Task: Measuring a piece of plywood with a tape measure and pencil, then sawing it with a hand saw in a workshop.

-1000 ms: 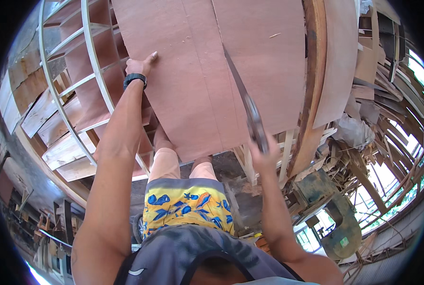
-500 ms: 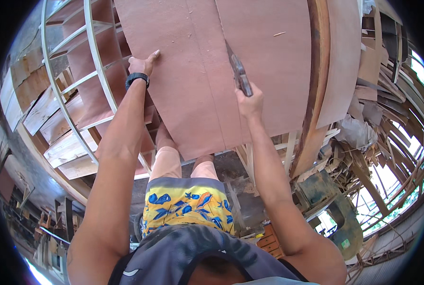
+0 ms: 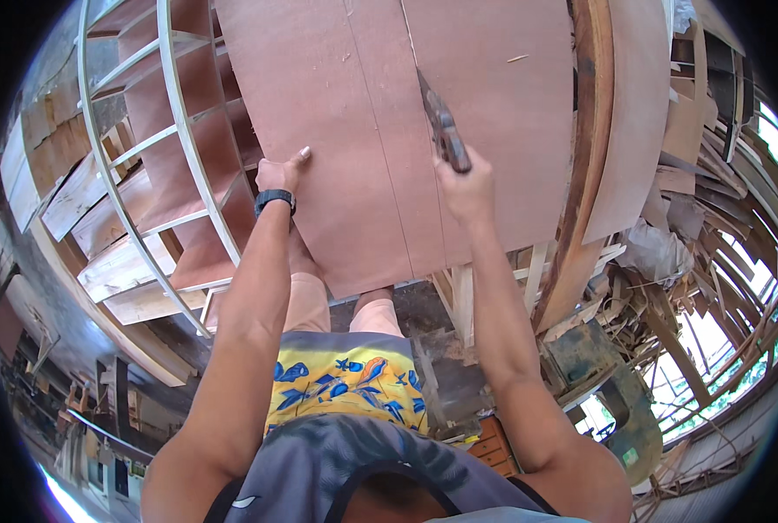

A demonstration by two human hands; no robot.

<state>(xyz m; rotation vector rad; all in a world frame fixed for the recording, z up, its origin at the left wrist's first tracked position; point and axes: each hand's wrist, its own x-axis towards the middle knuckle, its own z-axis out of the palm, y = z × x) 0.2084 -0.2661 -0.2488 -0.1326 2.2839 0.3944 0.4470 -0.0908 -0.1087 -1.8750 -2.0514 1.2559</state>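
Note:
A wide reddish-brown plywood sheet (image 3: 337, 105) lies in front of me. My right hand (image 3: 467, 187) is closed round the handle of a handsaw (image 3: 441, 122), which I see nearly edge-on. Its dark blade stands in a cut that runs from the saw to the far edge of the view. A thin line carries on from the saw toward the near edge, and another runs to its left. With the thumb on top, my left hand (image 3: 283, 174) grips the sheet's left edge; its other fingers are mostly hidden.
To the left stands a pale wooden lattice frame (image 3: 180, 113) with brown panels. A thick timber plank (image 3: 591, 131) lies along the sheet's right side. Scrap wood (image 3: 659, 318) is heaped at the right, near a green machine (image 3: 620, 410). A small wood sliver (image 3: 517, 58) rests on the sheet.
My left hand has slid along the sheet's left edge, nearer to me and rightward. My right hand, still on the saw, has shifted slightly right and toward me.

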